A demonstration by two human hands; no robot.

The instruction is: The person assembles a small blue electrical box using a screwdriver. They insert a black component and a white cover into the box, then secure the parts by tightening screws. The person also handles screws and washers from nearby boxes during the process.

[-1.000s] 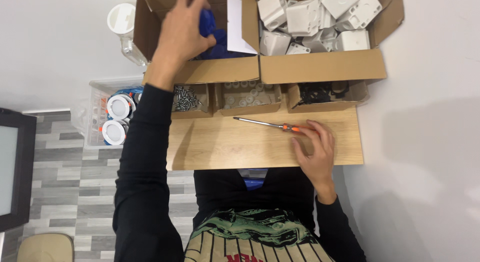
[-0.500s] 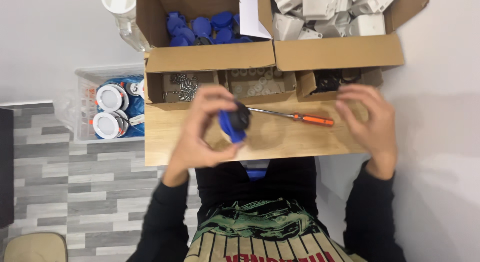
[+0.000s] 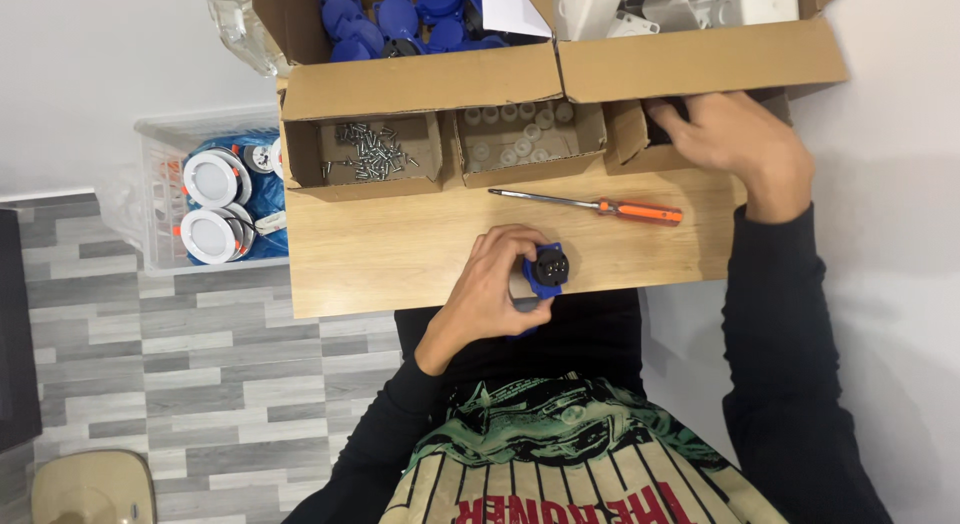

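My left hand grips a small blue socket part with a black face, at the near edge of the wooden table. My right hand reaches into the rightmost small cardboard tray; its fingertips are hidden inside, so what they touch cannot be seen. An orange-handled screwdriver lies on the table between the two hands, tip to the left.
Behind the table stand a tray of screws, a tray of small white caps, a box of blue parts and a box of white housings. A clear bin with round white lamps sits on the floor at left.
My left hand brought a blue part from the far box down to the table's near edge. My right hand left the screwdriver and reached up into the right tray.
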